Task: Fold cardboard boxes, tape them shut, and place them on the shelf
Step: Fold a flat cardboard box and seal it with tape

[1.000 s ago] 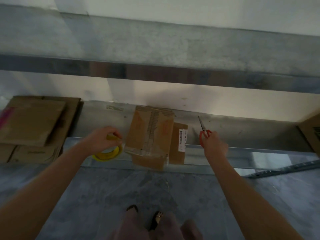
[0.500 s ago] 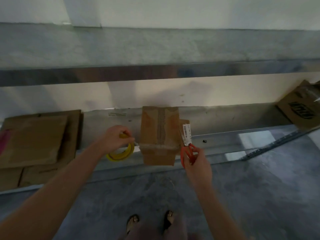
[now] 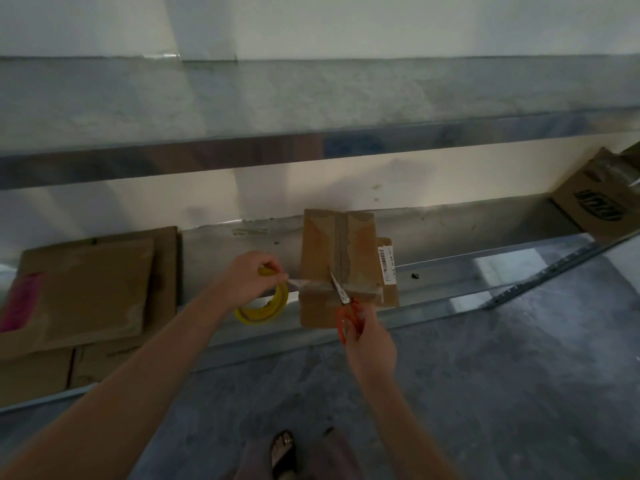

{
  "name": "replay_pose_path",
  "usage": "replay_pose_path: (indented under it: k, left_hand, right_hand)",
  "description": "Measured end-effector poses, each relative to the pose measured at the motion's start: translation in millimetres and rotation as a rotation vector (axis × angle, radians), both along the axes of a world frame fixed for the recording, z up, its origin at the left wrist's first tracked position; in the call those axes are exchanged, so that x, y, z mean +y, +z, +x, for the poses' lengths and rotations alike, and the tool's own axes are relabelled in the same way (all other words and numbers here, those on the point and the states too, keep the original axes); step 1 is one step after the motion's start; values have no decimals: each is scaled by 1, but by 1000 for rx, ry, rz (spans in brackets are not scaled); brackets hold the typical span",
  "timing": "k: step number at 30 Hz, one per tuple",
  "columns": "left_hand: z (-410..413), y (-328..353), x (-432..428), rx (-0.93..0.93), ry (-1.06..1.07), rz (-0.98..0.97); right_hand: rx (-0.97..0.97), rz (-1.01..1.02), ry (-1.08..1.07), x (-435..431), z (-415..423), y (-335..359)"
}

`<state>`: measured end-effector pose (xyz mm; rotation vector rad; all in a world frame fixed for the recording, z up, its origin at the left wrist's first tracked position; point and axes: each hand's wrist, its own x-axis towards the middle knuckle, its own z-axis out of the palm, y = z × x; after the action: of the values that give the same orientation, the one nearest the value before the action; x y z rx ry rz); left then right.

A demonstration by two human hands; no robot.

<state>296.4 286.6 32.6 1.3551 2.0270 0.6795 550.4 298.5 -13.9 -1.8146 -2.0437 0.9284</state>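
box: brown cardboard box (image 3: 341,258) on the lower shelf (image 3: 450,271), flaps closed, old tape seam down the middle of the top; front face sits at the shelf's front lip
label: white barcode sticker (image 3: 385,261) on the box's right side flap
left hand: left hand (image 3: 247,278) just left of the box, fingers curled round the top of the tape roll (image 3: 263,308), gripping it
tape roll: yellow core, hangs below the hand, near the box's left side but not touching
tape strip: clear tape strip (image 3: 294,284) runs taut from the roll to the box and on across the box's front top edge
right hand: right hand (image 3: 370,344) in front of the box, low and right, fingers through the orange handles of the scissors (image 3: 344,304), holding them
scissors: blades point up and left, lying over the tape band on the box; can't tell if blades are parted
flat cardboard: stack of flattened cardboard (image 3: 86,289) on the same shelf, far left, well apart from the box; pink patch (image 3: 17,303) at its left edge
other box: printed box (image 3: 595,202) at the far right end of the shelf, tilted
small item: dark speck (image 3: 414,276) on the shelf right of the box, too small to tell
upper shelf: grey metal upper shelf (image 3: 311,98) across the top
floor: grey floor (image 3: 485,393); sandalled foot (image 3: 284,448) at the bottom edge
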Motion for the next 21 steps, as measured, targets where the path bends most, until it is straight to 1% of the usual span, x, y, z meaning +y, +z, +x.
replay_pose_path:
  k: [4, 8, 12, 16, 21]
  left_hand:
    - [-5, -2, 1, -9, -12, -12]
    - [5, -2, 8, -69, -63, 8]
    - [11, -9, 7, -92, -78, -53]
    - [13, -12, 6, -85, -78, -80]
    - [17, -7, 1, -54, -69, -61]
  right_hand:
    - [-15, 69, -1, 24, 0, 2]
    - [-49, 104, 3, 40, 7, 2]
    - [-67, 107, 9, 40, 17, 0]
    - [-73, 84, 25, 34, 21, -2]
    - [17, -2, -9, 22, 26, -7]
